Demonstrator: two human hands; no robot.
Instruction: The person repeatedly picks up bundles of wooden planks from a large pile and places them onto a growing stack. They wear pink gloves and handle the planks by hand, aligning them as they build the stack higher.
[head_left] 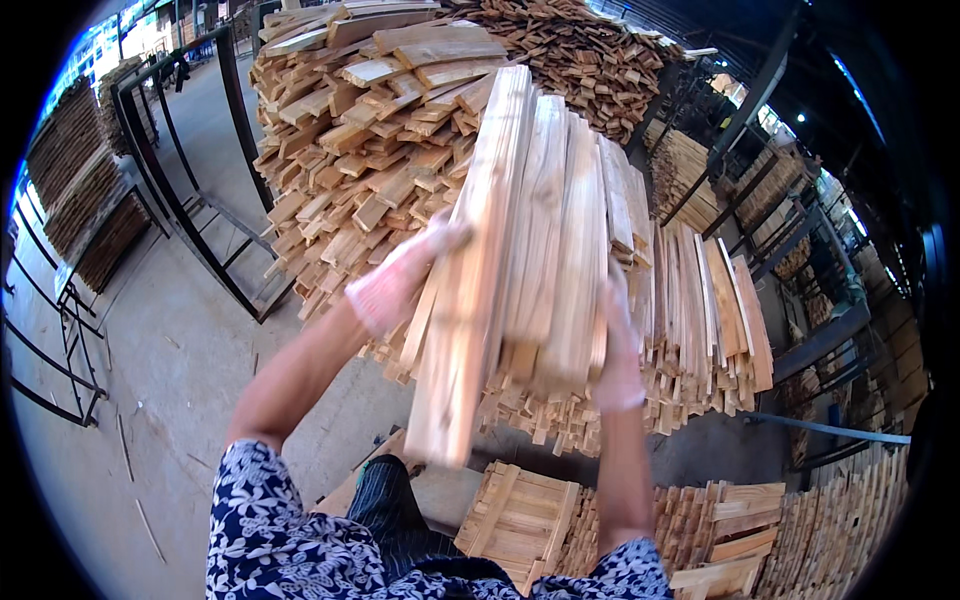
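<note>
Several long, pale wooden boards [540,230] stand side by side between my hands, their near ends pointing down toward me. The leftmost board [452,385] reaches lower than the others. My left hand [400,278], in a pinkish-white glove, is closed on the left side of this bunch. Gripping its right side is my right hand [620,345], gloved the same way and blurred by motion; its fingers are partly hidden by the boards. A large pile of stacked boards [360,170] lies right behind and under the bunch.
More upright boards [690,300] stand to the right of the bunch. A black metal frame [190,200] is on the concrete floor [170,380] at left, with scattered slivers. Wooden stacks [520,510] lie below, near my body. A darker heap [580,60] rises at the back.
</note>
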